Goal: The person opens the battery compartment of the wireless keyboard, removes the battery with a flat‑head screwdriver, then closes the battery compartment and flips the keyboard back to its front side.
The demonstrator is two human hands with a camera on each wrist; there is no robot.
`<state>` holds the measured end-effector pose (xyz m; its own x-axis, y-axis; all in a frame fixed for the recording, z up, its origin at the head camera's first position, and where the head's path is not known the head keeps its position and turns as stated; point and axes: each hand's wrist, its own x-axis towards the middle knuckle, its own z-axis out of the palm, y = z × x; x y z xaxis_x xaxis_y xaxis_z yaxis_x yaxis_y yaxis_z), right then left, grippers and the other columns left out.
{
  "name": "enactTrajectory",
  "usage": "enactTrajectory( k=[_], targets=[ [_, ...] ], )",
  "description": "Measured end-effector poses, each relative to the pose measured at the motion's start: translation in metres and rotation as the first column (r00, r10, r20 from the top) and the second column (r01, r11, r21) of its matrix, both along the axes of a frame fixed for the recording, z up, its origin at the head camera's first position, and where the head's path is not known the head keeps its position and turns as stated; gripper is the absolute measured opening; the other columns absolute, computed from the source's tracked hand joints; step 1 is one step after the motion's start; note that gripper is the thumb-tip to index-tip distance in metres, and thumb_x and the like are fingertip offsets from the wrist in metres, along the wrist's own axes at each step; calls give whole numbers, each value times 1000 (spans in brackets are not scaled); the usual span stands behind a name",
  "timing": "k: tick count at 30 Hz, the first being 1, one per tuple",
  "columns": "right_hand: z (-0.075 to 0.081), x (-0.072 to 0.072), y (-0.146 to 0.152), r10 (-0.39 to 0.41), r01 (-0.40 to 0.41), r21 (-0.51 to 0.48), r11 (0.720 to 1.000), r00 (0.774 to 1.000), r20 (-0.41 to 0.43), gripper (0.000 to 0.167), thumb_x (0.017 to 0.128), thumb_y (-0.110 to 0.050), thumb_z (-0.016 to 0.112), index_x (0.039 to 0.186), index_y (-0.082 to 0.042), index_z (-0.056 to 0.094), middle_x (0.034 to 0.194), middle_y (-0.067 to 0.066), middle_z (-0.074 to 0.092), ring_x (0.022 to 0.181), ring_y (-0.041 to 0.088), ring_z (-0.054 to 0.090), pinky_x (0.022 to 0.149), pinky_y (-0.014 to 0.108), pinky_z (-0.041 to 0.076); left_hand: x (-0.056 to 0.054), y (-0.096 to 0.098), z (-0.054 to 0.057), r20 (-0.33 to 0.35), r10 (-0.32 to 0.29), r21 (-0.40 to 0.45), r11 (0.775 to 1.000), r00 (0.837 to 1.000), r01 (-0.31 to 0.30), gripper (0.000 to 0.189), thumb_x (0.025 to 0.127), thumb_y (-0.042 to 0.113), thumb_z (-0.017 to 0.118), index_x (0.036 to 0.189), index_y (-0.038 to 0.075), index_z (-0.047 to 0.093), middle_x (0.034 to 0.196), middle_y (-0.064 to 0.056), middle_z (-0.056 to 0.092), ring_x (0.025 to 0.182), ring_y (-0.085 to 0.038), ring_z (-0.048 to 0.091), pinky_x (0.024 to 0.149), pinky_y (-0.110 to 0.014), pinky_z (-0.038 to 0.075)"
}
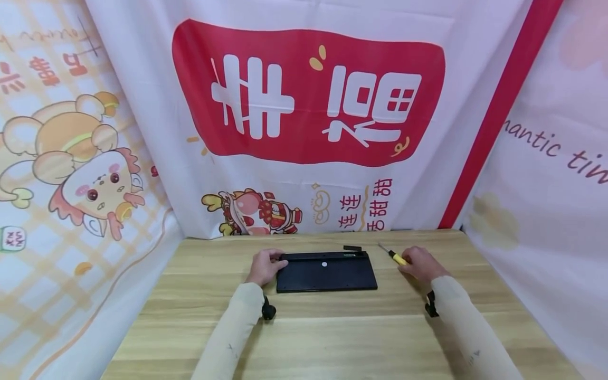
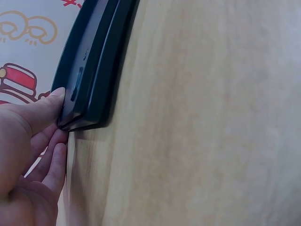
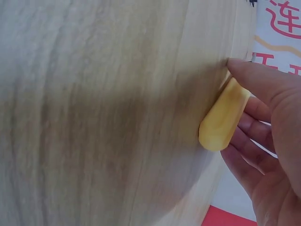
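A black keyboard [image 1: 328, 277] lies underside up on the table, with a small round white sticker and an opened slot showing green [image 1: 350, 255] near its far right corner. My left hand [image 1: 265, 267] pinches the far left corner, thumb on top and fingers below; the left wrist view shows the thumb [image 2: 57, 92] on the keyboard edge [image 2: 101, 80]. Over to the right, my right hand [image 1: 423, 264] holds a screwdriver [image 1: 398, 258] by its yellow handle [image 3: 223, 117], the metal shaft pointing away to the left. Thumb and fingers sit on either side of that handle.
A small black cover piece [image 1: 352, 248] lies just beyond the keyboard's far right corner. Behind the wooden table [image 1: 332, 338] hangs a printed white cloth [image 1: 304, 211], and more printed cloths flank both sides.
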<state>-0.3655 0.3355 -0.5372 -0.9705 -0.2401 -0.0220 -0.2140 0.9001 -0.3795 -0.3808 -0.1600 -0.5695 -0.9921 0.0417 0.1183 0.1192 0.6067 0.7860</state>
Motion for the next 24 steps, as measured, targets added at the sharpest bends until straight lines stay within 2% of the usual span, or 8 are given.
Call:
enactTrajectory(
  k=[7,13,17,24],
  targets=[
    [-1,-12,-4,-55,54,18,998,996,66,17,96,-17,77,103,-2,76,93,9,71,83,21,62,82,43,59,1,0,3,2,-7,-5,1000,1000,7,28,93,18,83,120,14,80,120,-9,79,115,-28,72,100,-48,60],
    [0,-18,-3,-85,85,-4,996,992,94,11,95,-14,73,100,-4,74,92,9,71,83,21,63,77,40,58,3,1,6,16,1,-1,1000,1000,-1,27,93,18,83,120,16,81,121,-8,79,116,-28,72,101,-47,60],
    [10,-17,-2,-65,68,-38,997,996,68,14,94,-14,72,102,-3,72,93,10,72,83,22,64,76,39,58,2,1,6,13,-5,-10,1000,1000,5,28,94,18,83,121,15,80,121,-9,79,117,-29,73,101,-48,60],
    [34,-13,-2,-11,12,-71,997,1000,13,16,98,-14,71,105,0,73,99,14,73,86,23,65,83,46,60,2,-1,5,-8,-11,-12,1000,1000,11,28,93,17,83,120,12,80,119,-10,79,113,-29,73,98,-48,61]
  ],
)
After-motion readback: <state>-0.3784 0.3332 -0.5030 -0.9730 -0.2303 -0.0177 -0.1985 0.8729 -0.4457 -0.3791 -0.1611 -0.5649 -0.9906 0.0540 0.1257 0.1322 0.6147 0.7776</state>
